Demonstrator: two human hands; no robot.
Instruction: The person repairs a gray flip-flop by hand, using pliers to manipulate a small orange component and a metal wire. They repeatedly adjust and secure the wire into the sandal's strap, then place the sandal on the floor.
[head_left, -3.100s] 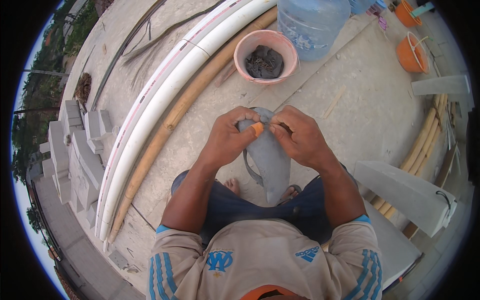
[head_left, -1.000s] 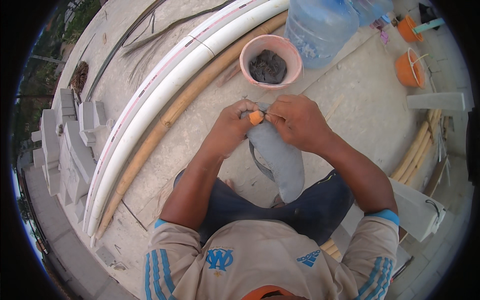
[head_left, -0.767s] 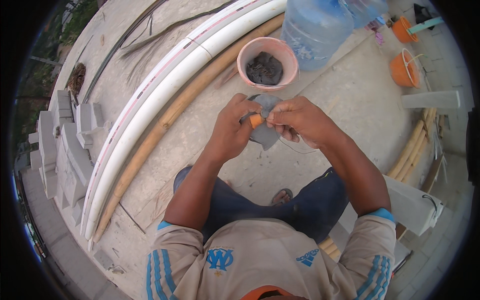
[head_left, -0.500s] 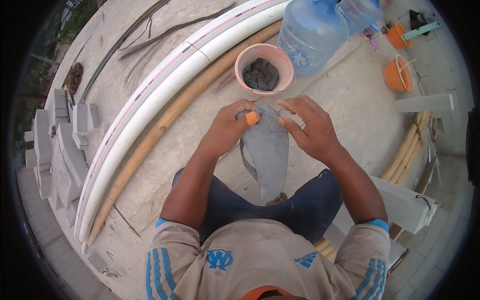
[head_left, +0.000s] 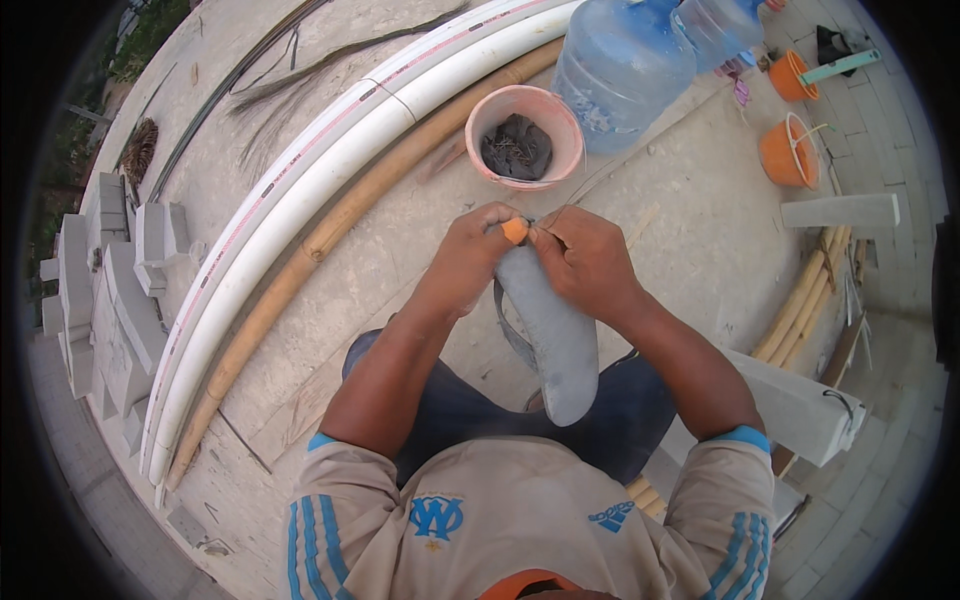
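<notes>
Head view: pink bucket just beyond the hands, dark crumpled material inside; blue jug beside it, second jug behind. White pipes and bamboo run side by side, left of the bucket. Concrete blocks stacked at the floor's left edge; orange buckets and poles near its right edge. Floor is pale, dusty concrete, outdoors; greenery past its far left corner. Sandal hangs tilted above the floor, sole up, lower end before the trousers. Left hand grips its upper end, fingers curled, orange wrap on the thumb. Right hand meets it there, thumb and forefinger pinched narrow; what lies between their tips is too small to tell. Both forearms angle inward.
</notes>
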